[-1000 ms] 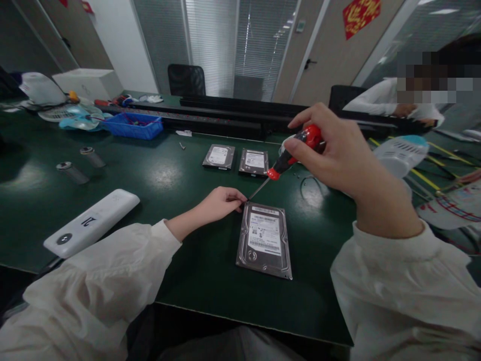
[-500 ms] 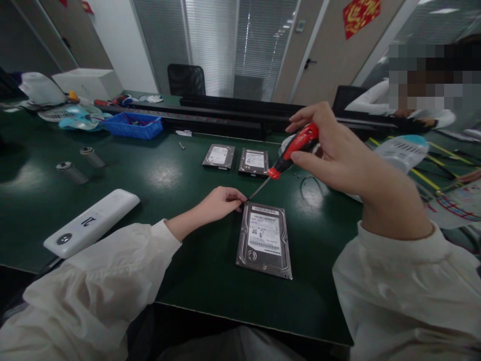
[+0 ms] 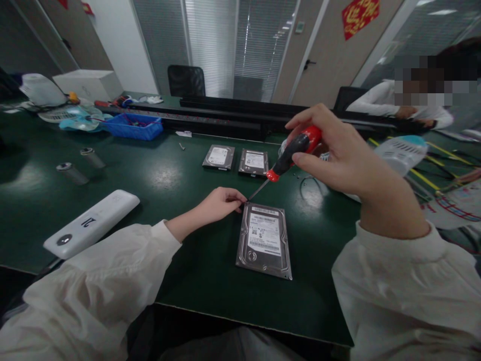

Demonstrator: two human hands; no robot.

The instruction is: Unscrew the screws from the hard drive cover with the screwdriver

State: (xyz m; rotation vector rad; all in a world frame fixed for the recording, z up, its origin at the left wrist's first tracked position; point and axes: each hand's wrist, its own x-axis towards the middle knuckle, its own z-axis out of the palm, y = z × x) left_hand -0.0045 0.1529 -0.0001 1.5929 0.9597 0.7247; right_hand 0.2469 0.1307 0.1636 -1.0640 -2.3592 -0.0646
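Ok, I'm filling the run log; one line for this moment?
right grip: holding screwdriver; left grip: at far-left corner of drive; tip: at same corner; two drives: beyond

On the bench [image 3: 210, 265] I see a hard drive [image 3: 265, 240] near, two drives [image 3: 219, 156] (side by side) behind, a power bank [image 3: 98, 218] left.

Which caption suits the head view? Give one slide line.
Right hand holding a screwdriver at one corner of a hard drive, left hand at the same corner.
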